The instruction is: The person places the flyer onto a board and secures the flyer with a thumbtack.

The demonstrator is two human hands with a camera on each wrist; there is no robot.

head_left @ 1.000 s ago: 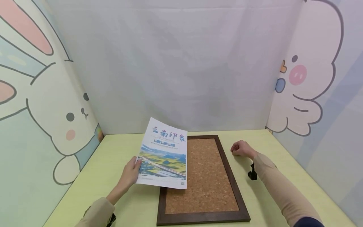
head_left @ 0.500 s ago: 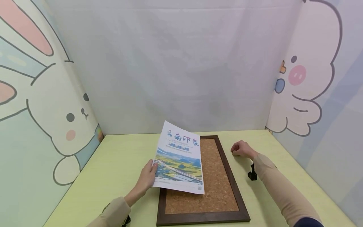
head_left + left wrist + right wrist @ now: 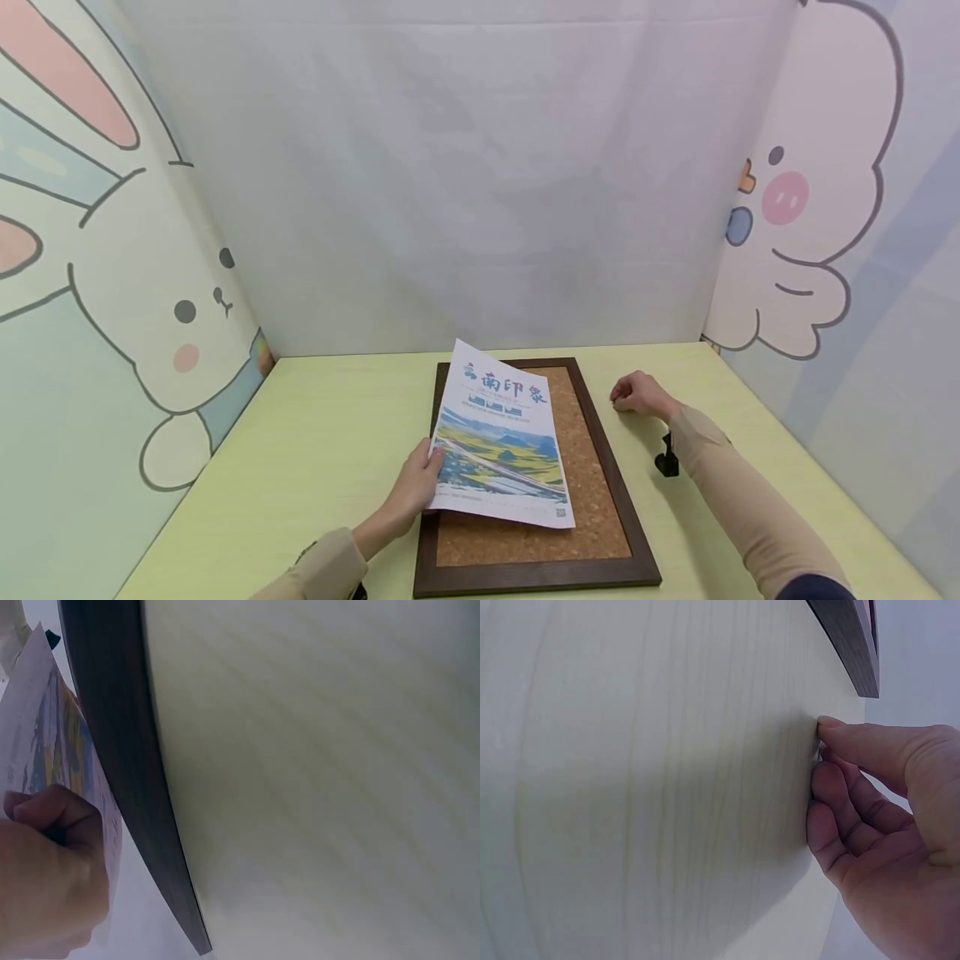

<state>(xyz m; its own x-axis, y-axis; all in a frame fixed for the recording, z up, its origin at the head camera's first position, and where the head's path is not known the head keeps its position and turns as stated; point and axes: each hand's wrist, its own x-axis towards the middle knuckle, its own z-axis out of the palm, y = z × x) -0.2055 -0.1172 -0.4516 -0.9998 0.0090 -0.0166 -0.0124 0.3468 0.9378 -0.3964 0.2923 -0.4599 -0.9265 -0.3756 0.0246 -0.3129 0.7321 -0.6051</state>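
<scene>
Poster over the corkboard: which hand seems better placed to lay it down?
Probably the left hand: its grip is on the poster, over the corkboard. The right hand rests on the table beside the corkboard, apart from the poster.

Clearance about the brown-framed rectangular cork board [image 3: 536, 575], taken as dial centre. At ten o'clock, the pale yellow-green wood-grained tabletop [image 3: 348, 404] affords passage. At two, the bare right hand [image 3: 640, 393] leaves only a narrow gap beside the board. From nine, the bare left hand [image 3: 412, 481] holds a white printed paper sheet [image 3: 502, 454] overhead, blocking descent; four is uncovered.
</scene>
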